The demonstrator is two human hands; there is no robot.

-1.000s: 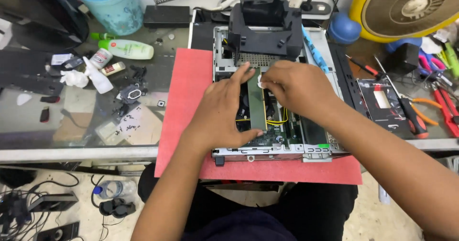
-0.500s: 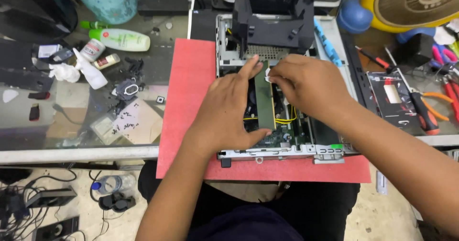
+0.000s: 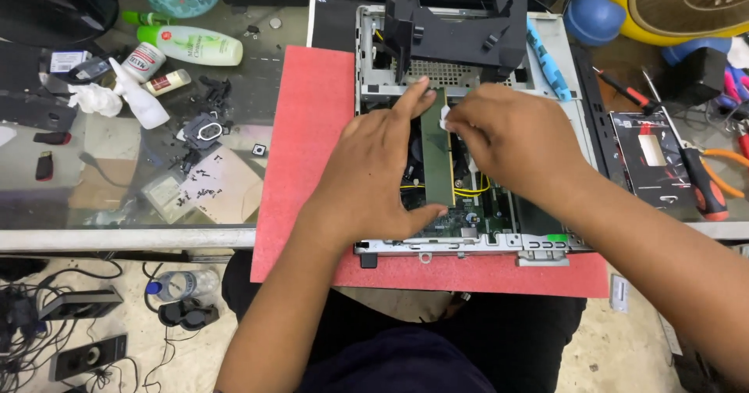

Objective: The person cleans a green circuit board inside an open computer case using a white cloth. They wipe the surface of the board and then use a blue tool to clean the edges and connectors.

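A cluttered glass workbench [image 3: 117,198] carries a red mat [image 3: 300,167] with an open computer case [image 3: 476,241] on it. The left hand [image 3: 374,167] lies flat, fingers spread, along a green memory stick [image 3: 438,155] standing in the case. The right hand [image 3: 507,139] pinches the stick's far end beside a black plastic bracket [image 3: 456,26]. A screwdriver [image 3: 694,175] lies far right.

Our left hand [image 3: 374,167] lay flat, forefinger stretched forward and thumb splayed, left of the green memory stick [image 3: 437,147]; our right hand [image 3: 511,139] curled over its far end, fingertips pinched.
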